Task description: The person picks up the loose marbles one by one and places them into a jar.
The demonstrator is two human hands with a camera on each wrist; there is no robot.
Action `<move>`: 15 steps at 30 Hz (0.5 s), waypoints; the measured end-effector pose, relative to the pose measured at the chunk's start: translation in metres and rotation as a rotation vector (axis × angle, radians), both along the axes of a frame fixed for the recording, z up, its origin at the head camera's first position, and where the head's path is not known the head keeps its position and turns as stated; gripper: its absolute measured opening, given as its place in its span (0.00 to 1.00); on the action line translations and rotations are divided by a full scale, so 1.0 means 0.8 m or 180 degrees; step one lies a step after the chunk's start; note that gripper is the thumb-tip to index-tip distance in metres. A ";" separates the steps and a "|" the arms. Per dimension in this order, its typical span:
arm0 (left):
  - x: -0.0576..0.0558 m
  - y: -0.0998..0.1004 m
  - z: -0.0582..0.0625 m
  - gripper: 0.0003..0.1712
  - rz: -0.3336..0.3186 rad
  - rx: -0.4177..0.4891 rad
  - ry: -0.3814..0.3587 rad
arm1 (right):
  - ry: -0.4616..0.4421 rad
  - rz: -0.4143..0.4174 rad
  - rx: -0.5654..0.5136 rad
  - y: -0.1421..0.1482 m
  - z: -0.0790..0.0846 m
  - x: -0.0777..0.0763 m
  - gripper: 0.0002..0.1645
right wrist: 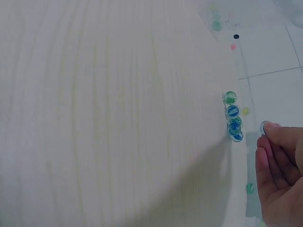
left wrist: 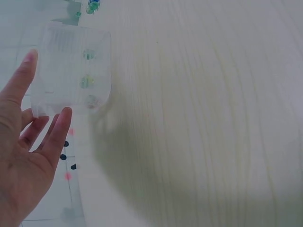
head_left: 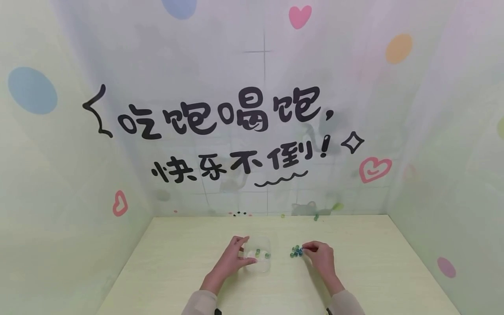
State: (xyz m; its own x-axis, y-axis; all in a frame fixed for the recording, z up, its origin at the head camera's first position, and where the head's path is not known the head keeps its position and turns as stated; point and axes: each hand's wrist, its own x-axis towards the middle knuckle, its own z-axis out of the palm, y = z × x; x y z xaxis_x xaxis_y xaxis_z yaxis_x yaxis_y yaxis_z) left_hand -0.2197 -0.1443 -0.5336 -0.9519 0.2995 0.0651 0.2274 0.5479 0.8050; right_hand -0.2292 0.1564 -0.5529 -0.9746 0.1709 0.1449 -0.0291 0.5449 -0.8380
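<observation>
My left hand (head_left: 232,258) holds a clear plastic container (head_left: 263,266) by its left side, thumb near and fingers far. Through the wall of the container in the left wrist view, three glass marbles (left wrist: 88,54) show, green and yellow among their colours. To the right of it on the table lies a small cluster of clear marbles (head_left: 294,252) with blue and green swirls. At this cluster's right edge is my right hand (head_left: 322,258). A single glass marble (right wrist: 263,127) is pinched between its thumb and fingertips, mostly covered by them.
Both hands work over a pale wood-grain table (head_left: 177,280). White printed walls (head_left: 252,192) with dark lettering, hearts and dots enclose its back and sides. Bare tabletop separates the container from the marble cluster.
</observation>
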 end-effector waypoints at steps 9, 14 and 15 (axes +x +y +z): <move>0.001 0.003 0.008 0.48 0.0058 -0.0354 0.0087 | 0.0115 0.0114 -0.0009 -0.011 0.010 0.001 0.04; 0.002 0.006 0.015 0.47 0.0136 -0.0717 0.0200 | 0.0146 0.0181 -0.0003 -0.020 0.016 0.003 0.04; 0.003 0.007 0.017 0.47 0.0147 -0.0784 0.0234 | 0.0148 0.0193 -0.0019 -0.023 0.017 0.003 0.04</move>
State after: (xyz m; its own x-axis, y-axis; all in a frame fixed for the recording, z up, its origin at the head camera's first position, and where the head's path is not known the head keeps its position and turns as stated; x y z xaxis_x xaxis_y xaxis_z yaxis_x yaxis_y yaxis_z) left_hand -0.2176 -0.1389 -0.5203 -0.9603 0.2713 0.0652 0.2507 0.7365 0.6283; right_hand -0.2266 0.1384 -0.5390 -0.9754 0.1126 0.1894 -0.1009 0.5359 -0.8382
